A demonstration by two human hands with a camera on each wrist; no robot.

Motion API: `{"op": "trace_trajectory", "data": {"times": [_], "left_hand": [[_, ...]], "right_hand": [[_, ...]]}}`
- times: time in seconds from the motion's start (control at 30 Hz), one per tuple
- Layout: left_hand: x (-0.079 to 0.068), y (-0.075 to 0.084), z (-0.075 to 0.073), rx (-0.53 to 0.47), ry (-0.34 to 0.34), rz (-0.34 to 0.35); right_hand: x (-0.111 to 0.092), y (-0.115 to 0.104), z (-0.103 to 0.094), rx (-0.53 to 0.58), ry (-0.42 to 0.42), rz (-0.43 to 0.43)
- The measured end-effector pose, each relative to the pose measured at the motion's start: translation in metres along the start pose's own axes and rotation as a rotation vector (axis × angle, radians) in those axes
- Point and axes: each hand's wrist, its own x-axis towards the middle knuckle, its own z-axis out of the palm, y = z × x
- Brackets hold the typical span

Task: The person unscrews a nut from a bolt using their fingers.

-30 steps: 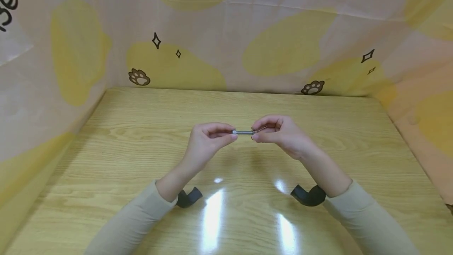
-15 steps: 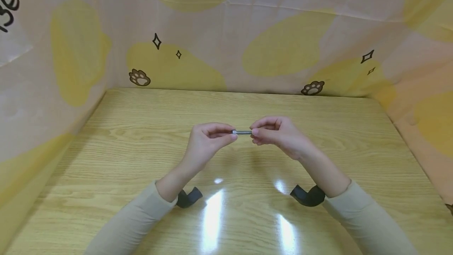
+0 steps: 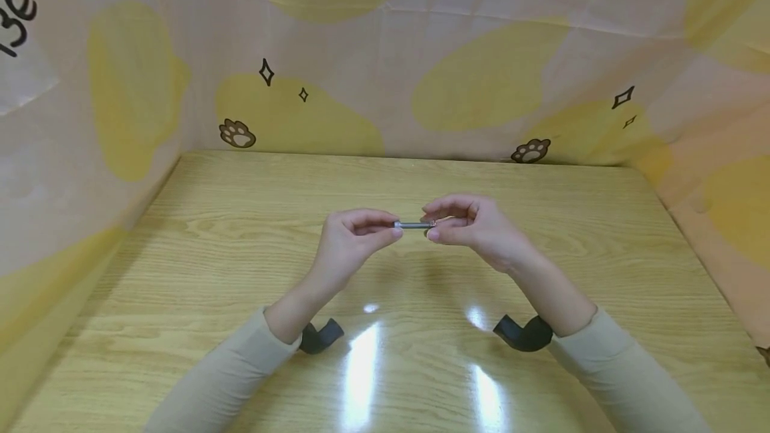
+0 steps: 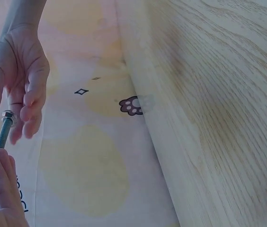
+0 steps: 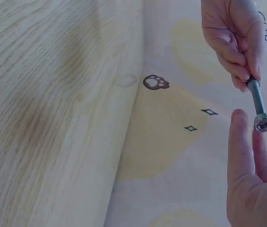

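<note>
A steel bolt (image 3: 414, 225) lies level between the two hands. My left hand (image 3: 355, 236) pinches its head end between thumb and fingertips, and the threaded shank (image 4: 3, 134) sticks out toward the right. At the bolt's far end sits a hex nut (image 5: 262, 123), seen from its end in the right wrist view. Around that nut my right hand (image 3: 475, 226) holds its thumb and fingers spread apart, not pinching. Whether a finger of it touches the nut from behind, I cannot tell. The bolt's head is mostly hidden by the left fingertips.
Both hands are above a wood-grain table (image 3: 240, 272). A printed cloth (image 3: 337, 52) with yellow patches and paw marks hangs behind and at the sides. Black curved straps (image 3: 523, 333) stick out beside both wrists.
Half a second ago the right thumb and fingers closed over the nut end; now they have parted and the nut shows. The left hand and bolt have hardly moved.
</note>
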Motion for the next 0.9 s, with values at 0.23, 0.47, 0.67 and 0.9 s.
{"op": "trace_trajectory", "data": {"times": [0.23, 0.47, 0.67, 0.9], "left_hand": [[-0.0010, -0.0005, 0.0001, -0.007, 0.007, 0.002], [0.0000, 0.0010, -0.0006, -0.008, 0.006, -0.008], [0.0009, 0.0023, -0.0009, -0.014, 0.005, 0.001], [0.0004, 0.0041, -0.0013, -0.021, 0.001, -0.006]], "right_hand": [[0.0007, -0.0004, 0.0015, 0.027, -0.008, 0.080], [0.0016, -0.0002, -0.0020, 0.022, -0.008, 0.028], [0.0002, -0.0028, -0.0019, 0.025, 0.000, 0.000], [-0.0015, -0.0048, -0.0003, 0.000, 0.009, -0.004]]}}
